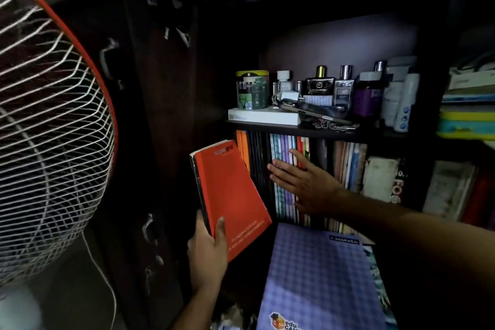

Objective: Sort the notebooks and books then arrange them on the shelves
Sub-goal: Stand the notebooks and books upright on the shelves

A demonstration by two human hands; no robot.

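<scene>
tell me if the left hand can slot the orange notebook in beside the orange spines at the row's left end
Probably yes: the left hand holds the orange notebook right beside them, nothing between.

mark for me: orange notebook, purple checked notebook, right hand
orange notebook (230,190): head view, middle of its front cover.
purple checked notebook (318,278): head view, centre of the checked cover.
right hand (308,182): head view, back of the hand, flat against the shelved spines.
</scene>
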